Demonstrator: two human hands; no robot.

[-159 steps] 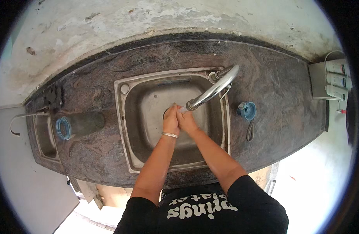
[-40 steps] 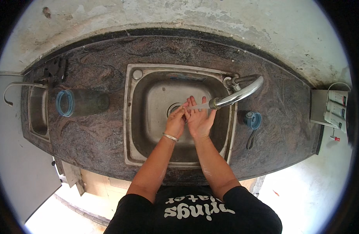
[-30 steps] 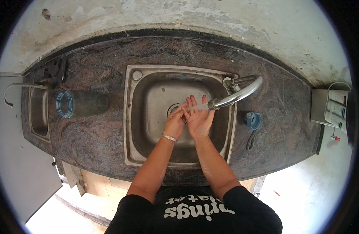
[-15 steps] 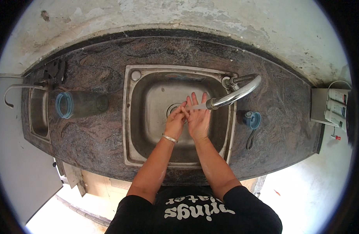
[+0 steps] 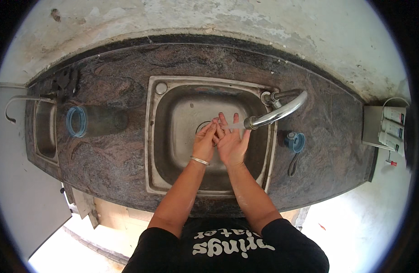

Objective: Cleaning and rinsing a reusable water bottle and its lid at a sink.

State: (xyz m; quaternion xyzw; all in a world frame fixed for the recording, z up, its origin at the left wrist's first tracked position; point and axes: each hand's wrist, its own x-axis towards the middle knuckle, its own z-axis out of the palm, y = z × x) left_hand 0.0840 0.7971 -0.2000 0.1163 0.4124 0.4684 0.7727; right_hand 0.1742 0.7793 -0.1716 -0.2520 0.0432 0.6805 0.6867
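Over the steel sink (image 5: 151, 136), my right hand (image 5: 232, 144) is palm up with its fingers spread, holding nothing. A stream of water (image 5: 232, 126) runs from the chrome tap (image 5: 282, 111) across its fingers. Against the right hand's little-finger side, my left hand (image 5: 204, 143) is closed, its thumb and fingertips pinching a finger there. The left wrist wears a light-coloured bracelet (image 5: 200, 160). Partly behind the left hand lies the drain (image 5: 201, 125).
A clear bottle (image 5: 105, 122) with a blue rim lies left of the sink. To the right stands its blue lid-like cap (image 5: 296, 142) with a strap. A smaller sink (image 5: 46, 132) with a tap is far left; several white bottles (image 5: 393, 123) hang at far right.
The left fingers have shifted slightly along the right hand's finger. The right hand has turned a little, with its thumb now spread out to the right under the tap.
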